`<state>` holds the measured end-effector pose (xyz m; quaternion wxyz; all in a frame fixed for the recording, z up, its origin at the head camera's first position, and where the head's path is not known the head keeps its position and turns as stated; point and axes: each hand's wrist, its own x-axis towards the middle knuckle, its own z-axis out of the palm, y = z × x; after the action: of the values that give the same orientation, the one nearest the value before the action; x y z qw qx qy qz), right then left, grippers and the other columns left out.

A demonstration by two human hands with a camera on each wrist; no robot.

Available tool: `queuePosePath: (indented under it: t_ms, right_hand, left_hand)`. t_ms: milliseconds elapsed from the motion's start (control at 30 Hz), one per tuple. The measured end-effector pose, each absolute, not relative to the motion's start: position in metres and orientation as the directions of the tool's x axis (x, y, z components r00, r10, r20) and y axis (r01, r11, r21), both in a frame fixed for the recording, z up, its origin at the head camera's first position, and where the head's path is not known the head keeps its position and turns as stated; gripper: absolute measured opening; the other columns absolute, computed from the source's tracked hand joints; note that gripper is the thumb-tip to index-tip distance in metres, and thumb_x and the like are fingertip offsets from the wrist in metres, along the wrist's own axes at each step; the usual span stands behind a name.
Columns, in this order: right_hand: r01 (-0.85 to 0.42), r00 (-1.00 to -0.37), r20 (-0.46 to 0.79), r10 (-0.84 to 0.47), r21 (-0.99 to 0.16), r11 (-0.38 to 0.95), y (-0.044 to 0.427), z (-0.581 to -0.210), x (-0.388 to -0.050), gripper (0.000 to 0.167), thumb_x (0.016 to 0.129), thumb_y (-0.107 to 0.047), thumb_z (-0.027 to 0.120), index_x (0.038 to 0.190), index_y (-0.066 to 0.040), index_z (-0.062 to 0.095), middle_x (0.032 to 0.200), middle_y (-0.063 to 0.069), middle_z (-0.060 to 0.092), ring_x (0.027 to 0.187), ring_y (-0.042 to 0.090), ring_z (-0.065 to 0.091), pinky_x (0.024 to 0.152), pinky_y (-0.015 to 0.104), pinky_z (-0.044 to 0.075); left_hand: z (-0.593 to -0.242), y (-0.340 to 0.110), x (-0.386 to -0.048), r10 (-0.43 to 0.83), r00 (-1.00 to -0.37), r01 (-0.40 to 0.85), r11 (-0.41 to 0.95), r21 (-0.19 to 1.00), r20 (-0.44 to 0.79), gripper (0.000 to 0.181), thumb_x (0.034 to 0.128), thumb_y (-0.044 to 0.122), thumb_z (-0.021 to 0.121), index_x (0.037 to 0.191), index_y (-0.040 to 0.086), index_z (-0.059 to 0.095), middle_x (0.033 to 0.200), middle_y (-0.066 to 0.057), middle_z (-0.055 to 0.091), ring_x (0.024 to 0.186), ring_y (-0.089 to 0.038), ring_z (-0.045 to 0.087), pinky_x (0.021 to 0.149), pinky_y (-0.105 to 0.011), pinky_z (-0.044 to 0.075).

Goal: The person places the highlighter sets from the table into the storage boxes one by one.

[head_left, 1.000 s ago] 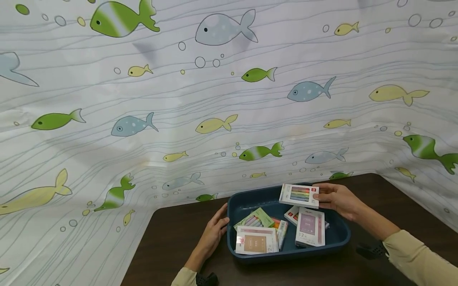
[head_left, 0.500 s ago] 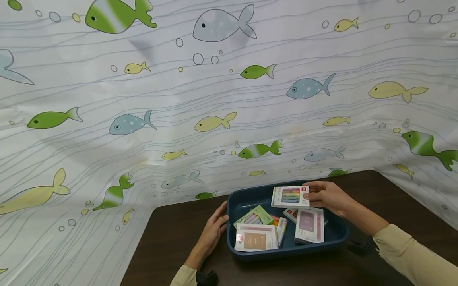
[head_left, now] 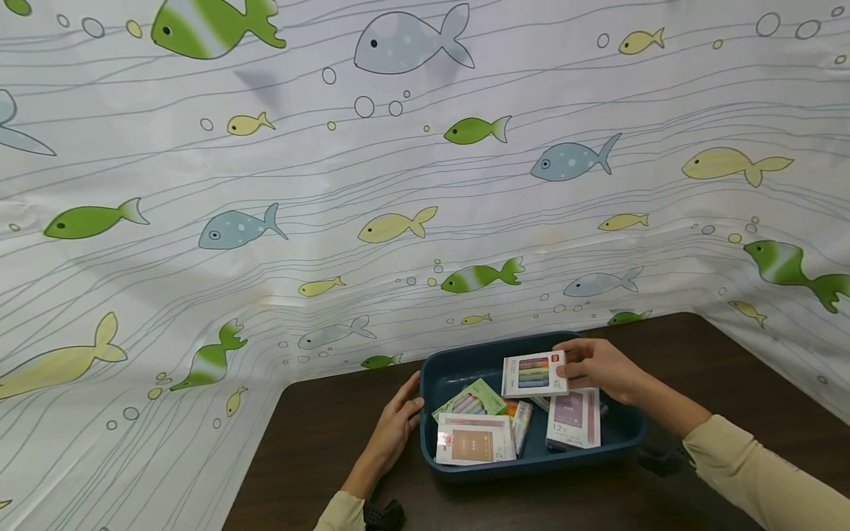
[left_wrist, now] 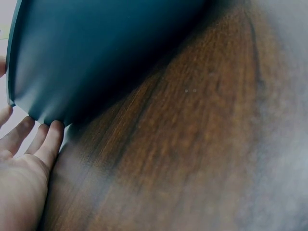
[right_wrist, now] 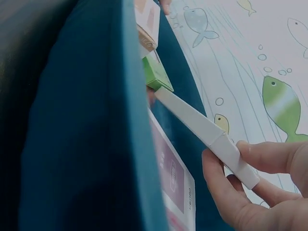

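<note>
In the head view my right hand (head_left: 600, 371) pinches the right end of a flat white box (head_left: 535, 374) with a window showing rows of coloured sticks. That box is held over the back middle of a dark blue bin (head_left: 458, 376); in the right wrist view its white edge (right_wrist: 207, 132) lies between thumb and fingers. My left hand (head_left: 393, 422) rests against the bin's left side, and the left wrist view has its nearly straight fingers touching the outer wall (left_wrist: 96, 53). Inside are a brown-panelled white box (head_left: 474, 440), a green box (head_left: 474, 400) and a purple-panelled box (head_left: 574, 418).
An orange-and-white box (head_left: 521, 424) leans between the green and brown-panelled ones. The bin stands on a dark wood table (head_left: 319, 435). Behind it hangs a white sheet (head_left: 372, 169) printed with fish. Dark wrist cameras (head_left: 384, 514) sit below both hands.
My right hand has carried the white box leftward and a little lower over the bin. My left hand stays at the bin's left side. The head view has shifted slightly.
</note>
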<state>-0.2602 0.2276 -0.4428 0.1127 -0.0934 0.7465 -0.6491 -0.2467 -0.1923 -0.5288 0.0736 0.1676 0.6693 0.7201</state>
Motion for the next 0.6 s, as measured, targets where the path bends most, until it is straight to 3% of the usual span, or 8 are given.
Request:
queuePosePath:
  t_ms: [233,467,600]
  right_hand:
    - [-0.055,-0.958,0.0,-0.287,-0.981,0.185,0.223,-0.446,-0.26,0.063,0.095,-0.006,0.072,0.147,0.012,0.042,0.123,0.026,0.054,0.099,0.034,0.067,0.083,0.048,0.057]
    - [-0.211,-0.97,0.121,-0.212,-0.853,0.477,0.222,-0.438,-0.257,0.051,0.1,-0.019,0.068,0.141,0.008,0.054,0.132,0.028,0.059,0.116,0.043,0.059,0.093,0.058,0.049]
    - [-0.256,-0.966,0.199,-0.162,-0.791,0.556,0.226,-0.424,-0.251,0.047,0.103,-0.025,0.063,0.138,0.005,0.058,0.133,0.027,0.06,0.12,0.046,0.057,0.095,0.062,0.047]
  left_hand:
    - [-0.528,-0.192,-0.247,0.331,-0.933,0.11,-0.107,0.988,0.14,0.059,0.1092,0.02,0.05,0.163,0.018,0.025,0.167,-0.012,0.015,0.148,-0.035,0.026,0.114,-0.052,0.029]
    - [-0.528,-0.192,-0.246,0.333,-0.933,0.101,-0.122,0.987,0.136,0.061,0.1085,0.021,0.052,0.163,0.018,0.025,0.167,-0.012,0.014,0.147,-0.035,0.027,0.114,-0.052,0.029]
    - [-0.529,-0.192,-0.247,0.328,-0.935,0.103,-0.121,0.987,0.137,0.061,0.1083,0.022,0.052,0.163,0.018,0.026,0.167,-0.012,0.015,0.146,-0.035,0.03,0.113,-0.05,0.032]
